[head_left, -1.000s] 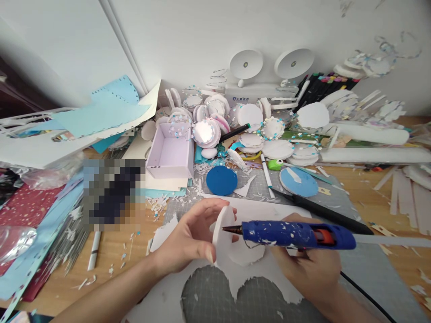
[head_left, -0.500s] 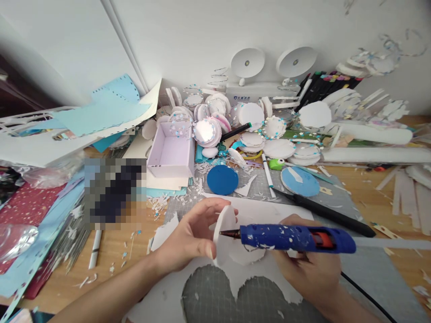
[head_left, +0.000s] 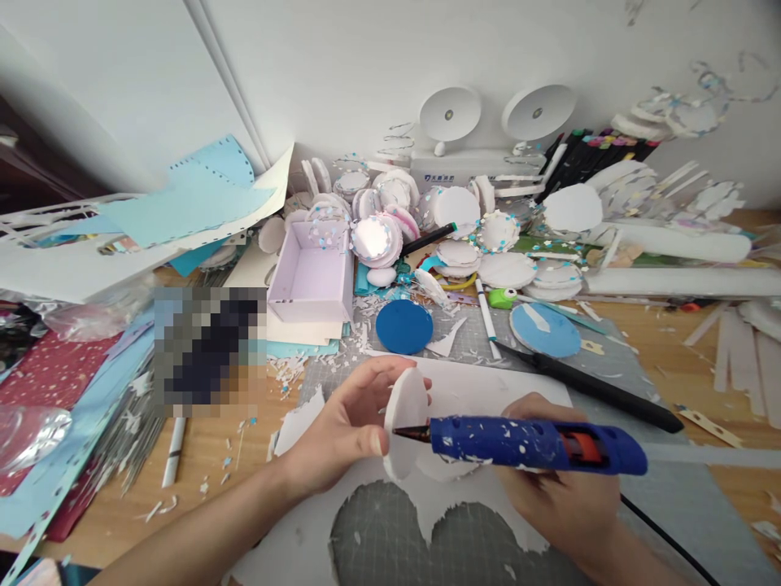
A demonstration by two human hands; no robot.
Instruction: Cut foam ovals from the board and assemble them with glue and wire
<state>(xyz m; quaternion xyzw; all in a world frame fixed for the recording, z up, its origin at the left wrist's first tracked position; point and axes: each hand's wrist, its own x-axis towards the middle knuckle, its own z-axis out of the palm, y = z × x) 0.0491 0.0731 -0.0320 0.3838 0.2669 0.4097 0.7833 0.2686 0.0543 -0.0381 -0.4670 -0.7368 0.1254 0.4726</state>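
Left hand [head_left: 345, 435]: thumb at the near edge of a white disc [head_left: 410, 395], fingers curled round its far side; grip closed on the disc. Disc held on edge, tilted, above a white sheet [head_left: 482, 382] with large rounded cut-outs.

Right hand [head_left: 567, 496]: fingers wrapped round the handle of a blue glue gun [head_left: 482, 442], the grip partly hidden behind the barrel. Gun lies nearly level, pointing left; dark nozzle [head_left: 415, 433] crosses in front of the disc, its tip close to the rim on the thumb side. Cannot tell whether tip and disc touch. White flecks on the barrel. Pale glue stick [head_left: 695, 456] juts from the rear; black cord [head_left: 662, 533] trails off to the right.

Under the sheet, a grey cutting mat [head_left: 384, 541], seen through the cut-outs. Beyond the hands, on the mat: dark blue disc [head_left: 403, 327], light blue disc [head_left: 552, 334] with a paper scrap on it, long black tool [head_left: 601, 387] lying at a slant. Farther back, a pale pink box [head_left: 311, 277], open side up, beside a heap of decorated white discs.
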